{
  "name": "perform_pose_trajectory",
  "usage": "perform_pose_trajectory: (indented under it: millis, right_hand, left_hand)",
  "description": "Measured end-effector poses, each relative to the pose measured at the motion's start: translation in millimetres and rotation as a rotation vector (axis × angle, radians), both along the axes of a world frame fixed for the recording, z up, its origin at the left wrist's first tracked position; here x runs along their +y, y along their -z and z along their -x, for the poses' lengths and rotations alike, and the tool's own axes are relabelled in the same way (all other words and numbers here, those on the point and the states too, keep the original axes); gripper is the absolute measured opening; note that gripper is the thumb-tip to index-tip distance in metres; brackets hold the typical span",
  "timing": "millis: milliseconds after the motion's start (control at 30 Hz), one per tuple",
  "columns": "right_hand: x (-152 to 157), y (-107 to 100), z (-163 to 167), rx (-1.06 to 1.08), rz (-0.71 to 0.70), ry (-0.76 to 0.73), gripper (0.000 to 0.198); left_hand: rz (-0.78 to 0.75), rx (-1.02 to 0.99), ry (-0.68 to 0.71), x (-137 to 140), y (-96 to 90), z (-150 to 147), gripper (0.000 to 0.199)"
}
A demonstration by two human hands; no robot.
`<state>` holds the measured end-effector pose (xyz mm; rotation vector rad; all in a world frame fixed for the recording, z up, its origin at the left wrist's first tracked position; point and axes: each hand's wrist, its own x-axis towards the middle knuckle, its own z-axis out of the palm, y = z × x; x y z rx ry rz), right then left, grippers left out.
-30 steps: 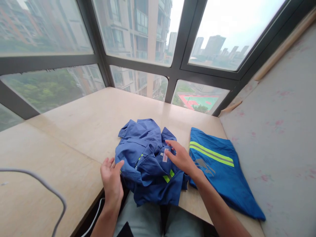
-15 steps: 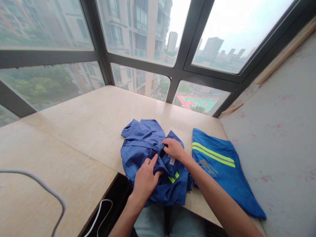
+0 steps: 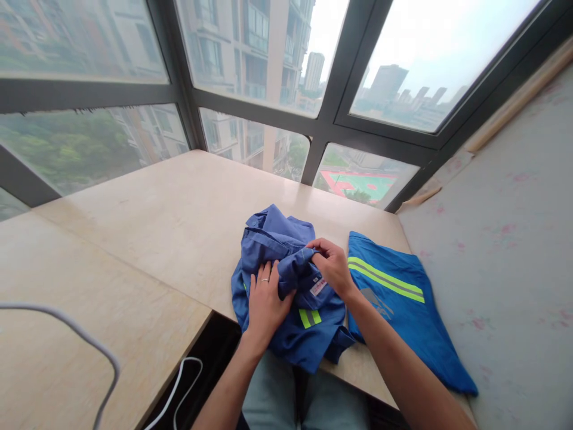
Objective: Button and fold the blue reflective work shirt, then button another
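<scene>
A crumpled blue work jacket point(image 3: 286, 334) with a yellow-green and grey reflective strip lies bunched at the table's front edge. My left hand point(image 3: 268, 298), a ring on one finger, rests on its left part with fingers stretched over the cloth and thumb apart. My right hand point(image 3: 331, 266) pinches a raised fold of the jacket near the collar, above a white label point(image 3: 318, 287). Some of the right fingertips are hidden by the cloth.
A folded blue garment point(image 3: 403, 322) with a reflective stripe lies on the pale table point(image 3: 147, 221) at right, beside the papered wall point(image 3: 510, 257). White cables point(image 3: 80, 334) run at left, near a dark gap point(image 3: 215, 346). Grey-framed windows point(image 3: 262, 107) stand behind.
The jacket has shifted a little right and been bunched and turned; its label and reflective strip show more. My left hand has moved up, its fingers now laid over the cloth. My right hand still pinches.
</scene>
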<state>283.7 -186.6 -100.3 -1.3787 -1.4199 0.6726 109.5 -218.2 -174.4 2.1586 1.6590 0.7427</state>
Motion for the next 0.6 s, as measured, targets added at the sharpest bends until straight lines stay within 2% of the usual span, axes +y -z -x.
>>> perform_pose_trajectory:
  millis: [67, 133, 200, 300, 400, 500, 600]
  right_hand:
    - [-6.1, -12.4, -7.2, 0.012, -0.056, 0.030, 0.016]
    - [-11.5, -24.9, -18.8, -0.021, -0.137, 0.085, 0.016]
    - [-16.7, -36.7, -30.1, -0.092, -0.258, 0.147, 0.017]
    - [-24.6, -53.2, -39.0, -0.240, -0.505, 0.250, 0.016]
    - [-31.3, -69.0, -36.6, -0.311, -0.756, 0.410, 0.013]
    - [-36.1, -85.2, -29.2, -0.202, -0.938, 0.577, 0.007]
    - [-39.1, -100.7, -23.4, 0.019, -1.025, 0.698, 0.010]
  left_hand:
    - [-0.116, -0.036, -0.026, 11.4, 2.2, 12.8, 0.038]
    - [-0.248, -0.101, -0.067, 24.9, -2.3, 28.8, 0.032]
    - [-0.379, -0.154, -0.080, 38.4, -14.9, 43.2, 0.033]
    - [-0.550, -0.178, -0.112, 53.9, -46.7, 55.2, 0.032]
    - [-0.762, -0.185, -0.298, 60.2, -83.1, 58.5, 0.026]
    - [-0.900, -0.239, -0.434, 58.5, -112.7, 60.3, 0.031]
    - [-0.890, -0.427, -0.477, 53.4, -134.8, 61.4, 0.031]
